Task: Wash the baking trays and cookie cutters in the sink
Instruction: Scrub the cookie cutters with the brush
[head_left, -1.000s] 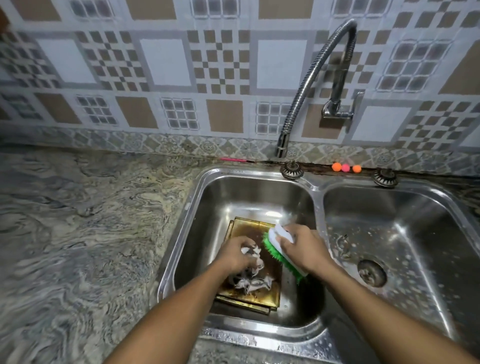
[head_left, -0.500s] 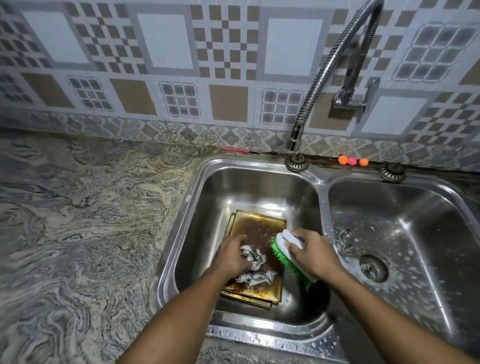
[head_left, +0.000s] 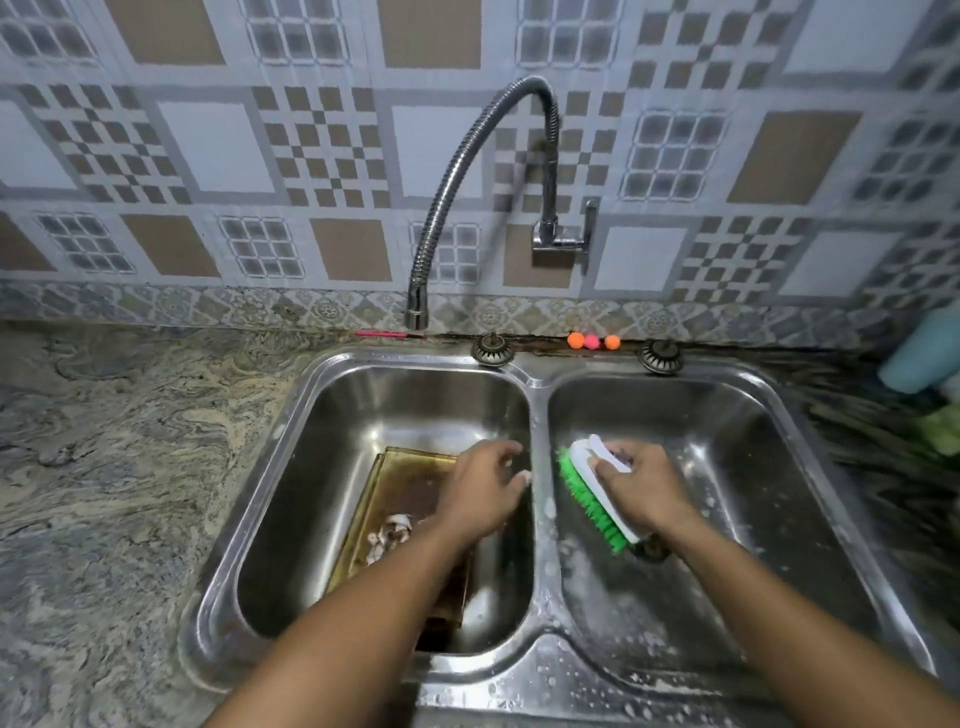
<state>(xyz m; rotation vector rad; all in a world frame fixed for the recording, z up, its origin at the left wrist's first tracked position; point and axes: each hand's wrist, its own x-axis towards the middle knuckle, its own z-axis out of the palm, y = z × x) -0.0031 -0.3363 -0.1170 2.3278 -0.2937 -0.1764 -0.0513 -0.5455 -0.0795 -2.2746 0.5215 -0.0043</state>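
Observation:
A stained golden baking tray (head_left: 385, 499) lies flat in the left basin of the steel double sink (head_left: 538, 415). Silvery cookie cutters (head_left: 390, 535) sit on the tray near my left forearm. My left hand (head_left: 483, 493) hovers over the tray's right side with loosely curled fingers and holds nothing that I can see. My right hand (head_left: 641, 491) grips the white handle of a green-bristled scrub brush (head_left: 589, 493) over the soapy right basin, bristles facing left towards the divider.
A flexible chrome faucet (head_left: 467, 171) arches from the tiled wall, with its spout over the back of the left basin. Three small orange and pink balls (head_left: 592, 341) rest on the back ledge. A teal bottle (head_left: 919, 353) stands at far right. Marbled counter (head_left: 130, 467) spreads left.
My right hand has carried the brush off the tray, across the divider, into the right basin. My left hand has let go of the cookie cutters and moved to the tray's right side.

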